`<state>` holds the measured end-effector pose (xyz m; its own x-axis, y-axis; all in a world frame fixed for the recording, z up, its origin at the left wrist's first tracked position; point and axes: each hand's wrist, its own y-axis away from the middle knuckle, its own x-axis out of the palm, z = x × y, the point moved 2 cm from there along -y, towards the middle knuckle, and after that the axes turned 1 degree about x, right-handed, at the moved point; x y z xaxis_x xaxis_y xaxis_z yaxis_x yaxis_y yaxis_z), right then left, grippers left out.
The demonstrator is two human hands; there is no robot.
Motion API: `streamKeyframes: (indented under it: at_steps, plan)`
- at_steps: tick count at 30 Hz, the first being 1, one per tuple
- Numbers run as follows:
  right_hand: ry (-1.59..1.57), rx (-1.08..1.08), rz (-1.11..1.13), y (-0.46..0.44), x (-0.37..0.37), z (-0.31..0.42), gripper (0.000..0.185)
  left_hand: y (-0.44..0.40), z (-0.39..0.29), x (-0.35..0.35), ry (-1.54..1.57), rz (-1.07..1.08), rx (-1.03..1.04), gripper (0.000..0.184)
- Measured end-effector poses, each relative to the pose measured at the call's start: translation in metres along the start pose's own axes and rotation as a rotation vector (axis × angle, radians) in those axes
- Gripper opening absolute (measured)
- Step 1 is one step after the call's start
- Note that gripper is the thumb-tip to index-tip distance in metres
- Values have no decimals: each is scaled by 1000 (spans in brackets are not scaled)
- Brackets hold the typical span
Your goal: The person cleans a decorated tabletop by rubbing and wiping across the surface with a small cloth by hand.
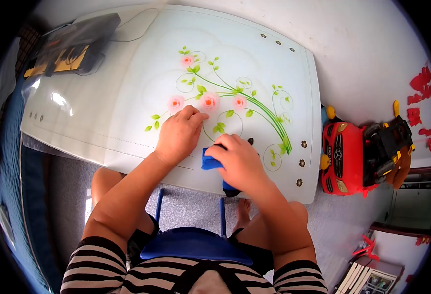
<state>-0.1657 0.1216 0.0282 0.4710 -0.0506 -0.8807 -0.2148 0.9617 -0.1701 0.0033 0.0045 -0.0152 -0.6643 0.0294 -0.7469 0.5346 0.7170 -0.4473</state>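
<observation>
Over the pink-flower print on a white table [142, 93], my left hand [181, 131] has its fingers curled together, thumb against the index finger. Whatever may be between those fingertips is too small or hidden to make out. Just to its right, nearer the table's front edge, my right hand [239, 159] is closed over a blue object with black parts [210, 160]. My palm and fingers cover most of this object, so its kind does not show. Blue and black portions stick out at the left, below and above the hand.
At the table's far left, a dark keyboard-like instrument [73, 49] lies under a clear sheet. A red toy car [343, 157] stands right of the table. I sit with a blue chair [191, 245] before me. Books [365, 277] stand at the lower right.
</observation>
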Motion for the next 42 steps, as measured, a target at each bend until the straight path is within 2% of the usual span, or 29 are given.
streamKeyframes:
  at_steps: [2,5,6,7,10,12,15,17,18,21,22,23,27,29,31,34,35,36,39,42]
  plan:
    - [6,142,41,-3,-10,-13,38,0,0,0,-18,-8,16,17]
    - [115,405,-59,-2,-35,-55,37,0,0,-2,16,13,-12,19]
    - [241,426,-152,2,-40,-70,36,0,-1,-3,21,21,-20,19]
    - [311,559,-135,2,-47,-80,34,-1,-1,-3,26,29,-27,19]
    - [332,603,-188,1,-49,-87,32,-1,-1,-3,27,25,-23,19]
    - [424,477,-158,-1,-38,-74,40,-1,-1,-3,26,20,-22,19]
    - [245,196,-172,-7,-13,-37,45,0,0,-1,23,14,-18,19]
    - [147,-49,-232,-11,5,-11,23,0,0,0,20,14,-14,19]
    - [104,-120,-217,-12,9,2,21,0,-1,-1,5,15,-15,18]
    - [57,-102,-180,-10,12,5,25,0,0,-1,-14,14,-8,17]
    - [65,-19,-133,-8,8,-4,42,0,0,-1,-18,8,-2,17]
    - [66,-19,-133,-8,2,-14,42,0,0,-1,-17,8,-2,17]
    - [308,417,-274,-6,-24,-77,37,0,-1,-2,6,17,-9,18]
    - [357,590,-257,-6,-35,-92,36,0,-1,-3,25,17,-19,19]
    - [350,617,-251,-7,-36,-91,36,0,-1,-2,19,19,-21,19]
    - [340,268,-282,-10,-23,-64,35,-1,-2,-3,21,17,-17,19]
    - [290,206,-283,-11,-16,-50,34,-1,-1,-2,21,17,-17,19]
    - [241,159,-226,-12,-8,-39,48,0,-1,-2,19,9,-8,19]
    - [113,-73,-182,-12,15,-5,45,0,0,0,19,3,-4,19]
    - [88,-75,-140,-9,19,5,45,0,0,-1,17,6,-11,19]
